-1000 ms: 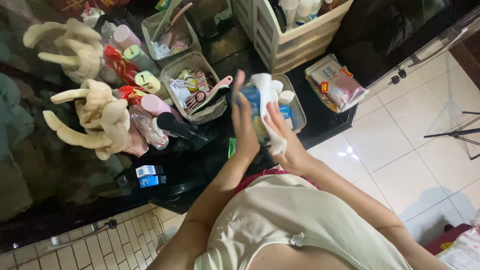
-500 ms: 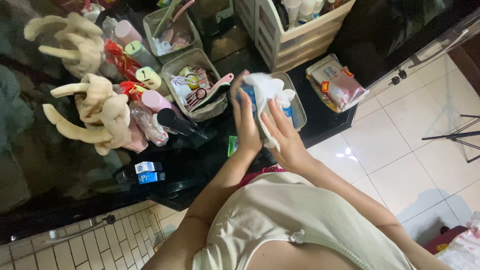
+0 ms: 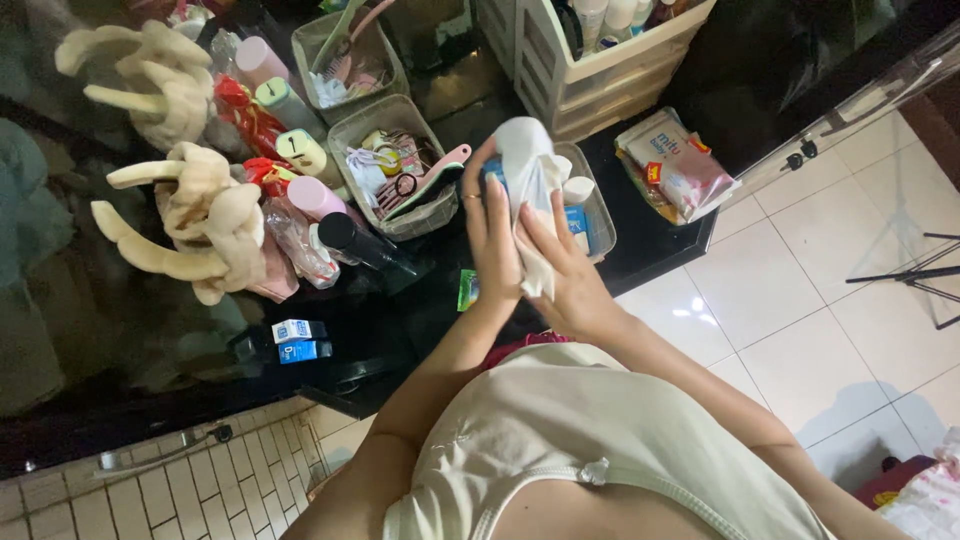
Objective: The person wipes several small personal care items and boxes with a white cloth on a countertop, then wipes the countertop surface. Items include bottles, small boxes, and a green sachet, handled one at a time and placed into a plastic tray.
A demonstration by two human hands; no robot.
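Above the black counter (image 3: 640,250), both hands (image 3: 530,250) grip a blue container (image 3: 492,172) (mostly swathed in white cloth (image 3: 530,165)).

Left hand (image 3: 492,240) grips a blue-labelled item (image 3: 493,176), probably a bottle; right hand (image 3: 563,270) presses white cloth (image 3: 530,170) over it.

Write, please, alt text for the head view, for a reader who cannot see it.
Seen from above, a person's left hand holds a blue container while the right hand presses a white cloth over it. Below lies a black counter crowded with bins, bottles and plush toys.
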